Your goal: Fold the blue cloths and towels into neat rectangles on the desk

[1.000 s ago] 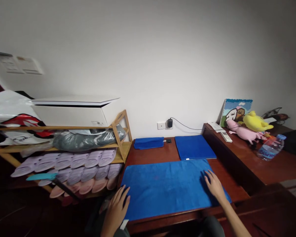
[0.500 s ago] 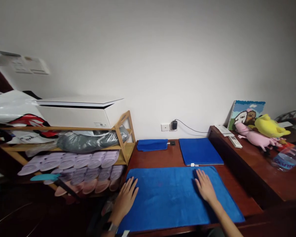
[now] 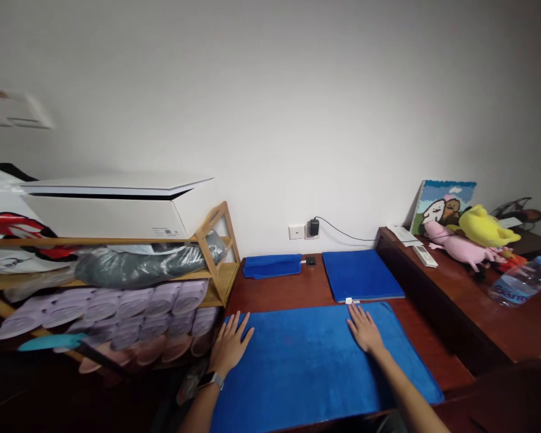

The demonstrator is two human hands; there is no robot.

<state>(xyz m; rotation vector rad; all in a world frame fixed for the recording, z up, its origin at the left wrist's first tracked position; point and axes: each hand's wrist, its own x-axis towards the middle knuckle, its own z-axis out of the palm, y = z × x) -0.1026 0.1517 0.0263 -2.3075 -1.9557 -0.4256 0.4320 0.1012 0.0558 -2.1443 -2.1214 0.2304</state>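
A blue towel (image 3: 297,367) lies spread out on the dark red wooden desk (image 3: 275,294). My left hand (image 3: 229,346) rests flat at the towel's far left corner, fingers apart, with a watch on the wrist. On the towel's far edge, right of the middle, lies my right hand (image 3: 365,329), palm down with fingers stretched. Just beyond it sits a folded blue towel (image 3: 360,275) with a white tag. Another blue towel (image 3: 273,266), folded narrow, lies against the wall at the back left.
A wooden rack (image 3: 225,276) on the left holds a white box (image 3: 108,210), a plastic-wrapped grey bundle (image 3: 144,264) and several purple slippers (image 3: 130,302). On the raised surface at right are a pink plush toy (image 3: 460,246), a yellow one (image 3: 487,227), a remote (image 3: 424,256) and a water bottle (image 3: 523,282).
My left hand has shifted slightly away from me to the towel's far left corner. The right hand has slid a little toward the far edge. The view has turned slightly right.
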